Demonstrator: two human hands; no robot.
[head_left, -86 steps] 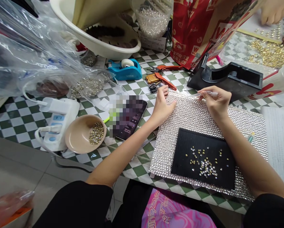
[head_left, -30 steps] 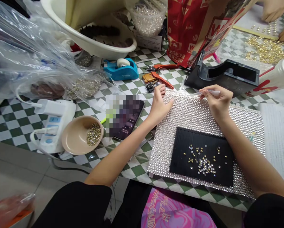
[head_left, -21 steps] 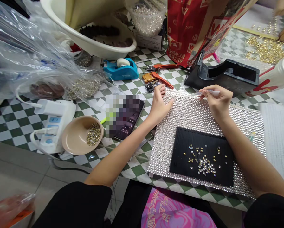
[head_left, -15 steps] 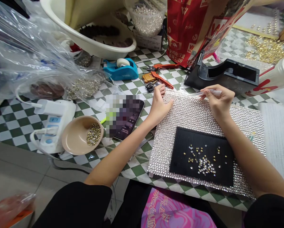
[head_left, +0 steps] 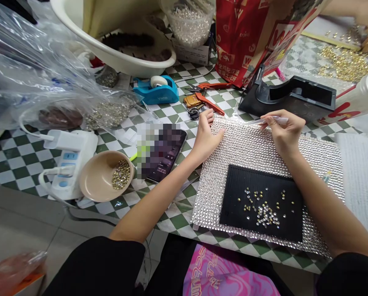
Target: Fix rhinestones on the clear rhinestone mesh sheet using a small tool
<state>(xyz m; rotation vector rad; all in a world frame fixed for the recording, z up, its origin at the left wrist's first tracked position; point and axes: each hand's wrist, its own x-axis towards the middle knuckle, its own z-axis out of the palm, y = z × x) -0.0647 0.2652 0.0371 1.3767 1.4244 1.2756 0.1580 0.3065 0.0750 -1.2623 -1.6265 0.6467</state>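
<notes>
My left hand (head_left: 206, 137) rests at the far left corner of a sheet covered in rows of clear rhinestones (head_left: 211, 185). Its thumb is spread away from the fingers, which bend at the sheet's edge. Near the far edge, my right hand (head_left: 285, 133) pinches a slim, whitish pen-like tool (head_left: 281, 120), its tip pointing left along the sheet's edge. Whether a stone sits on the tip is too small to tell. A black ribbed tray (head_left: 233, 181) lies on the sheet below my right hand, with loose rhinestones (head_left: 267, 214) scattered on it.
Left of the sheet are a phone (head_left: 167, 158), a beige bowl (head_left: 94, 176) of stones and a power strip (head_left: 63, 181). Behind stand a blue tape dispenser (head_left: 162, 94), orange-handled pliers (head_left: 210, 105), a black tape dispenser (head_left: 295, 98) and a red bag (head_left: 238, 41). Another person's hand (head_left: 367, 16) shows far right.
The other person's hand has come in over the white board at the far right. My right hand and its tool have shifted only very slightly; my left hand stays put.
</notes>
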